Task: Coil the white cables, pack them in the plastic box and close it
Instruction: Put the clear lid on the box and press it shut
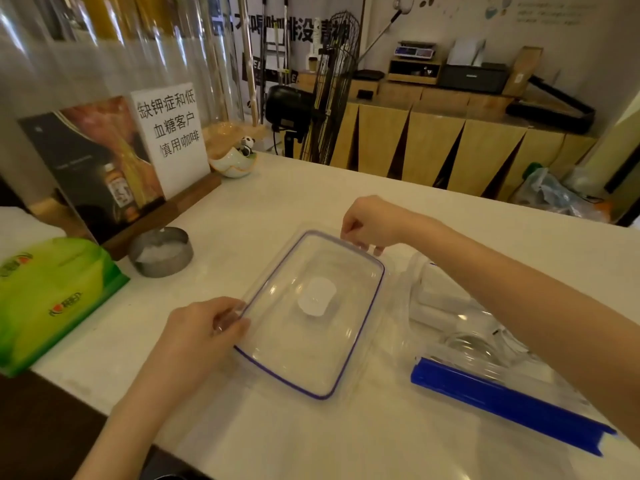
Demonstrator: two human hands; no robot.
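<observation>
A clear plastic lid with a blue seal round its rim and a white label in the middle lies flat on or just above the white counter. My left hand grips its near-left edge. My right hand pinches its far edge. To the right stands the clear plastic box, partly hidden under my right forearm. Its blue latch flap is folded out toward me. Inside it I see white cables, one of them as a coil.
A green tissue pack lies at the left counter edge. Behind the lid, to the left, are a round metal ashtray, a sign stand and a small panda ornament. The counter's near edge runs close to my left wrist.
</observation>
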